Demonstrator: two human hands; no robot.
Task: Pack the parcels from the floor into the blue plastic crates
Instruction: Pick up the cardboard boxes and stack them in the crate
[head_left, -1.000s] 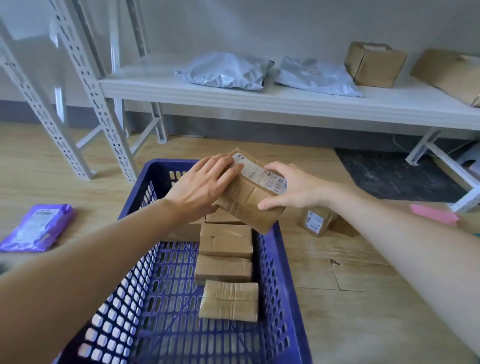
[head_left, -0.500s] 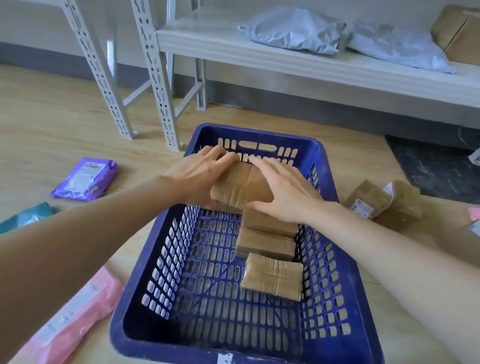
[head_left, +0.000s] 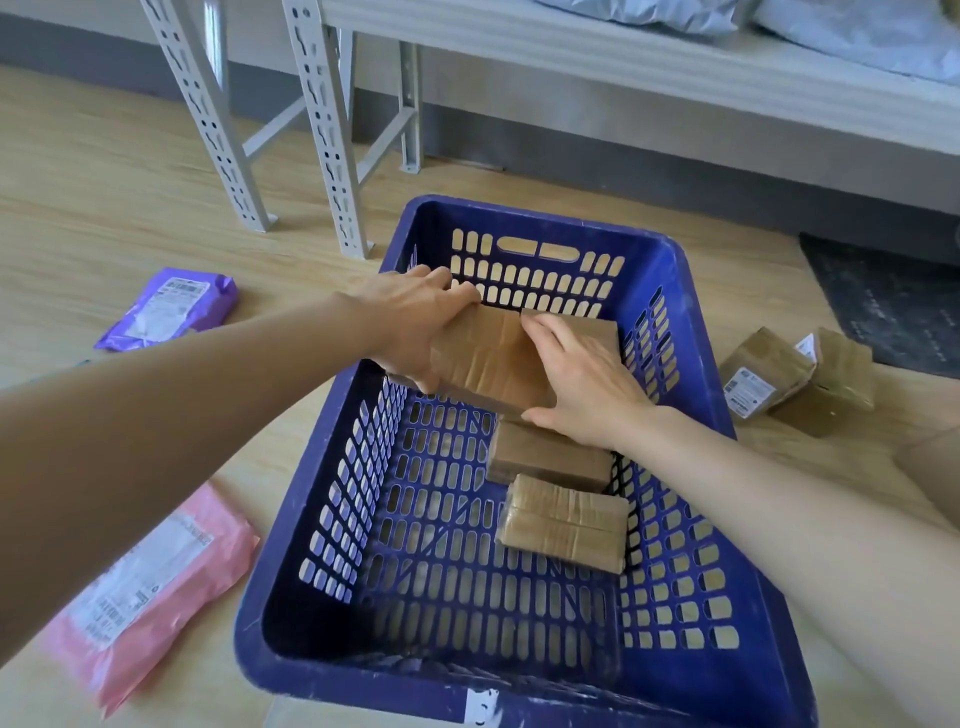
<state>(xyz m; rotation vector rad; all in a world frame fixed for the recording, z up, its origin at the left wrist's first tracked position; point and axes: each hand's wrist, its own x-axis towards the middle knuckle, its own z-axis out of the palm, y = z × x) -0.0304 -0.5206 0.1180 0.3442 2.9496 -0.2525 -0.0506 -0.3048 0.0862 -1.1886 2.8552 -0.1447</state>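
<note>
Over blue crate (head_left: 698, 312) | left hand (head_left: 410, 327) and right hand (head_left: 587, 379) grip: both holding taped parcel (head_left: 493, 358) | floor box label (head_left: 744, 388) unreadable

floor (head_left: 104, 208): light wood planks
wall (head_left: 649, 176): dark grey band at base
rack upright (head_left: 332, 130): pale grey, perforated
shelf board (head_left: 623, 57): white, low
mat (head_left: 893, 306): dark, right

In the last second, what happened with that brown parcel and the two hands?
The brown parcel went from above the blue crate's right rim down into its far end, its label turning out of view. The left hand and right hand kept their grip on it throughout. The taped parcels in a row inside the crate and the purple bag on the floor stayed put.
</note>
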